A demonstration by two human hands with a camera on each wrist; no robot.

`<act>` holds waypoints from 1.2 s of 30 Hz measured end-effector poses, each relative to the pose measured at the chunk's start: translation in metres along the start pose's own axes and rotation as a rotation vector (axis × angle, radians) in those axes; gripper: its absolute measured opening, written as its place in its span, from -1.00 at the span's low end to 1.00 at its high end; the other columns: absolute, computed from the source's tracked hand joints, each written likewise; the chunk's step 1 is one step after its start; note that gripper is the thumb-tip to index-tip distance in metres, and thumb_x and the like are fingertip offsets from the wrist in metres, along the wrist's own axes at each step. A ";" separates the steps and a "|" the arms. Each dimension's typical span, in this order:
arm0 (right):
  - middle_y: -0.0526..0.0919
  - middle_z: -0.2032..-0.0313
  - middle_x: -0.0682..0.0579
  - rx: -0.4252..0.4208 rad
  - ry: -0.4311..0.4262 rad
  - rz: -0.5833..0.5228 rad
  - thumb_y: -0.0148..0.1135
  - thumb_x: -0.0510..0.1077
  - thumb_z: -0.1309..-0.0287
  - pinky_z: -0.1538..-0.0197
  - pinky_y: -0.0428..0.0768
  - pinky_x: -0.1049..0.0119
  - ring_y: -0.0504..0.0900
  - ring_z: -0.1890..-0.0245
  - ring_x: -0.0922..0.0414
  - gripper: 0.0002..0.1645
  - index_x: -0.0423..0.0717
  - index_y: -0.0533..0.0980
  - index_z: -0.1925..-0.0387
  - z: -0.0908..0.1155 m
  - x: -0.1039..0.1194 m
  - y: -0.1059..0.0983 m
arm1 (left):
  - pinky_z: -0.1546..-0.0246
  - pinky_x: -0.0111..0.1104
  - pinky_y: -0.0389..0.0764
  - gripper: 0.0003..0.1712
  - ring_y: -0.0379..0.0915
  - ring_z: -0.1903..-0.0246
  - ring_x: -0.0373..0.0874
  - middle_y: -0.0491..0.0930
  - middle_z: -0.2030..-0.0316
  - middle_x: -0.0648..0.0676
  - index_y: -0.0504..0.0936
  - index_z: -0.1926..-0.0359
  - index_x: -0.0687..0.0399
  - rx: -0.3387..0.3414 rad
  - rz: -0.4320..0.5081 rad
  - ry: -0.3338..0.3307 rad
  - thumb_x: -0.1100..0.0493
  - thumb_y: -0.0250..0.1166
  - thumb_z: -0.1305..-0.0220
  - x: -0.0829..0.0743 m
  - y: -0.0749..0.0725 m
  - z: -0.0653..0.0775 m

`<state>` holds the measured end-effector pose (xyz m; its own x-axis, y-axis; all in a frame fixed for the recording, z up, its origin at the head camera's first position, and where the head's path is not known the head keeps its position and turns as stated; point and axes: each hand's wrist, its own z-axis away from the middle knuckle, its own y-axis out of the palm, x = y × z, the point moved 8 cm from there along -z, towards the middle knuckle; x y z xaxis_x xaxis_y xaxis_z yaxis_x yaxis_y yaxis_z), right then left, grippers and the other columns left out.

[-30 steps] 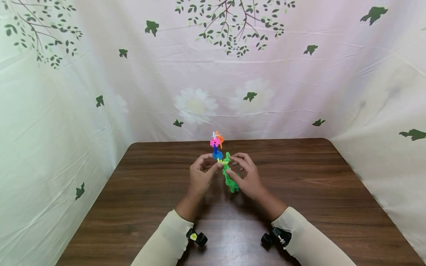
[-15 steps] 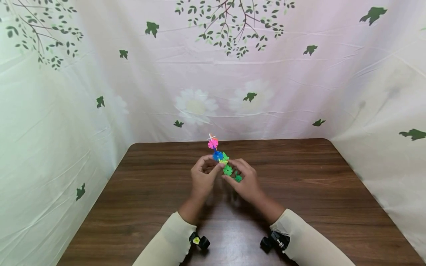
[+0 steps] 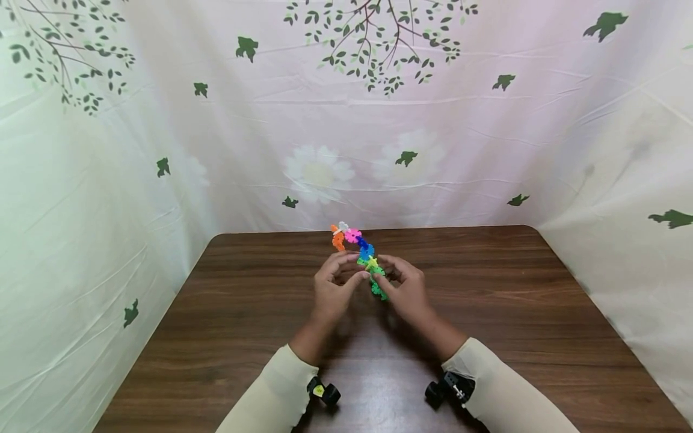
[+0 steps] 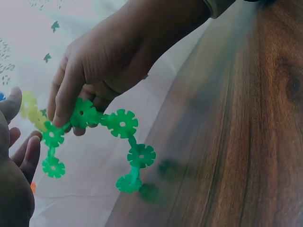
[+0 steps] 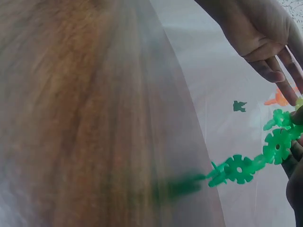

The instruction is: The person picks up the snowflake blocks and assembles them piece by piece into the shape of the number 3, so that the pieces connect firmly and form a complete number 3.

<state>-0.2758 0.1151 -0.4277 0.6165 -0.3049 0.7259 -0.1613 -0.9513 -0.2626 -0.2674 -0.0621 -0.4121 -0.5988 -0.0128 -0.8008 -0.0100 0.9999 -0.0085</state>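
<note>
Above the table, between the two hands, is a chain of notched plastic flower discs [image 3: 366, 251]. Its far end has orange, white, pink and blue discs; a yellow disc [image 3: 372, 263] joins those to the green discs [image 4: 122, 124]. My right hand [image 3: 406, 293] pinches the green stretch beside the yellow disc, thumb on the near side. Several green discs hang from that grip in the left wrist view. My left hand [image 3: 331, 291] is just left of the chain, its fingers loosely spread near the yellow and green discs; in the right wrist view its thumb looks free of them.
A brown wood-grain table [image 3: 243, 300] lies under the hands. Behind and at both sides hangs a pale curtain [image 3: 346, 138] printed with leaves, birds and flowers. Small black wrist cameras [image 3: 455, 388] sit at both cream sleeves.
The chain has been turned between the hands: its orange and white end swung left, and the green discs shifted. The left hand, which pinched near the yellow disc, has loosened; both arms barely moved.
</note>
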 end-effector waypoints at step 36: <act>0.70 0.11 -0.63 0.030 0.250 -0.387 0.29 -0.41 -0.48 0.11 0.82 0.35 0.90 0.28 0.19 -0.67 -0.57 0.60 -0.15 -0.006 -0.010 -0.008 | 0.25 -0.37 0.72 -0.65 0.78 0.20 0.18 0.79 0.11 0.39 0.71 -0.19 0.30 -0.089 -0.035 -0.148 0.38 0.44 -0.43 0.032 -0.019 -0.003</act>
<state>-0.2855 0.1255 -0.4294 0.4218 0.0672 0.9042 0.0687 -0.9967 0.0420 -0.2885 -0.0817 -0.4355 -0.4728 -0.0405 -0.8802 -0.1032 0.9946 0.0097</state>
